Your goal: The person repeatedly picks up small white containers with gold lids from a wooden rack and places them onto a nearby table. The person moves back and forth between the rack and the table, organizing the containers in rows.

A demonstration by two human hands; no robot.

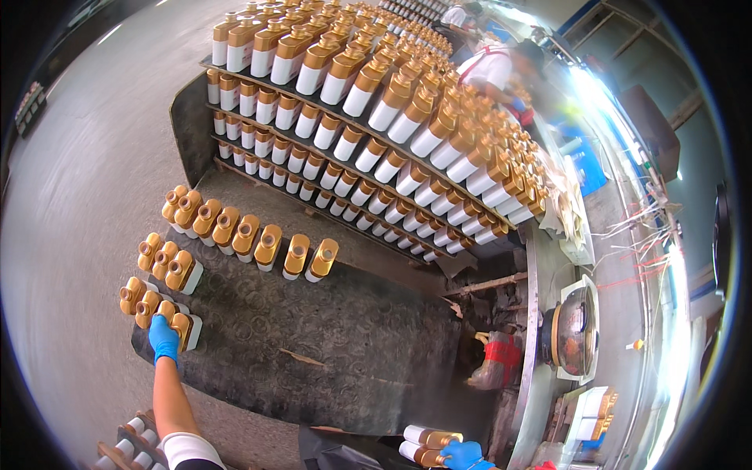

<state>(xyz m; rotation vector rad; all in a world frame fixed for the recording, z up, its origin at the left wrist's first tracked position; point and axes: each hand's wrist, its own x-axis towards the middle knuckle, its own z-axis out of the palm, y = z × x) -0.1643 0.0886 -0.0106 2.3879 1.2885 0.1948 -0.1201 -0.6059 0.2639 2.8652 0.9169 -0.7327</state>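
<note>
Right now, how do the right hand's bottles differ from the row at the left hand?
The bottle pair in the right hand looks tipped sideways; the bottle row at the left hand stands upright. The pair counts two, the row more. Both have gold tops and white bodies.

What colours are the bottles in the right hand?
The bottles are gold and white, seen in the head view.

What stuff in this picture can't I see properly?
All in the head view:
Part of a gold-and-white bottle: hidden behind the left hand.
The forearm behind the right hand: cut off by the lower edge.
What a co-worker is doing: blurred and far away.
The farthest bottles: too small to count.
</note>
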